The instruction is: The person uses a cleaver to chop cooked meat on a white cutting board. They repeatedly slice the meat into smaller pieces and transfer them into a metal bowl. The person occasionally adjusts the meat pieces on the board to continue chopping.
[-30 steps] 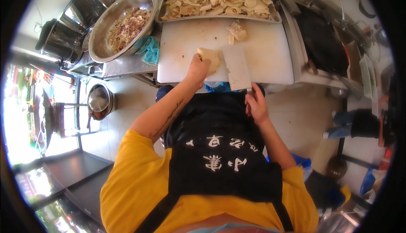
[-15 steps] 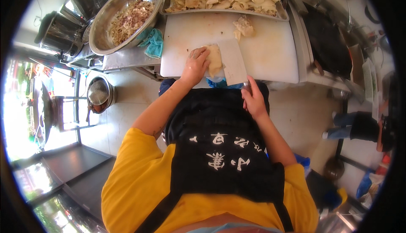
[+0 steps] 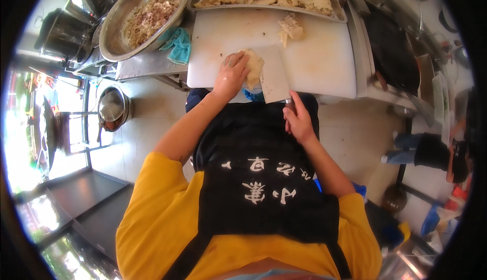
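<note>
Left hand (image 3: pixel 231 75), fingers laid flat, rests on a pale piece (image 3: pixel 254 71), upper centre.
The piece lies lengthwise up-frame, left of the cleaver (image 3: pixel 275 79) the right hand (image 3: pixel 299 119) clasps.

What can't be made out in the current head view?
In the head view:
Left hand: its palm is hidden by the back of the hand, so its grip on the pale food piece is unclear.
Cleaver: part of its handle is covered by the right hand.
Metal tray: most of its far rim is cut off by the picture's top edge.
Co-worker: their hands are too small and blurred.
</note>
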Demonstrator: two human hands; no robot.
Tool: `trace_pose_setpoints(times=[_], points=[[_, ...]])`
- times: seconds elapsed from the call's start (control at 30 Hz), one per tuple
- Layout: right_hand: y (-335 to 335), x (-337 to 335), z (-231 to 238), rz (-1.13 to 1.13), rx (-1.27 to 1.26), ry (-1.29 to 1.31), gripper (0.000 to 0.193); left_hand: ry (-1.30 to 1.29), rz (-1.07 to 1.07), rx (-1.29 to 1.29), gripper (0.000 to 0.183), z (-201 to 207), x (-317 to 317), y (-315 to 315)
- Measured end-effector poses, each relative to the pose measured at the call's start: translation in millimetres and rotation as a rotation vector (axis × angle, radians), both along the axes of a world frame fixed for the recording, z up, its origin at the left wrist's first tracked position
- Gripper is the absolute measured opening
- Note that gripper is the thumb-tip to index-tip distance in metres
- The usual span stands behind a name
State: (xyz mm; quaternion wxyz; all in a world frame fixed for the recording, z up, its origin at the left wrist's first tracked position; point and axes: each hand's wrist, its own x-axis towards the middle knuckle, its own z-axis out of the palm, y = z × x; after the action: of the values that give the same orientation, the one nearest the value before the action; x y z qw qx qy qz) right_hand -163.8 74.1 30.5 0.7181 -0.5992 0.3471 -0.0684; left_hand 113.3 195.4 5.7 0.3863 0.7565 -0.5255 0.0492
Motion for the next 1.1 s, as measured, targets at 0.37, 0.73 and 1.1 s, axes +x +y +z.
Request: trace_pose_setpoints(times=[0.37,0.73,1.1], points=[[0.9,5.4,-2.8,0.036,-0.266,0.048,0.069,-0.032,0.016,-0.001,0.042,-2.7,-0.4,-0.2],[2.0,42.3,-5.7,0.033,-0.224,-0.011,0.071,-0.046,0.057,0.013,0.044,-1.9,-4.7,-0.6],[6.3,45.3,-28.0,0.072,-0.454,-0.015,0.069,-0.048,0.116,0.021,0.043,-4.7,-9.2,-3.8]])
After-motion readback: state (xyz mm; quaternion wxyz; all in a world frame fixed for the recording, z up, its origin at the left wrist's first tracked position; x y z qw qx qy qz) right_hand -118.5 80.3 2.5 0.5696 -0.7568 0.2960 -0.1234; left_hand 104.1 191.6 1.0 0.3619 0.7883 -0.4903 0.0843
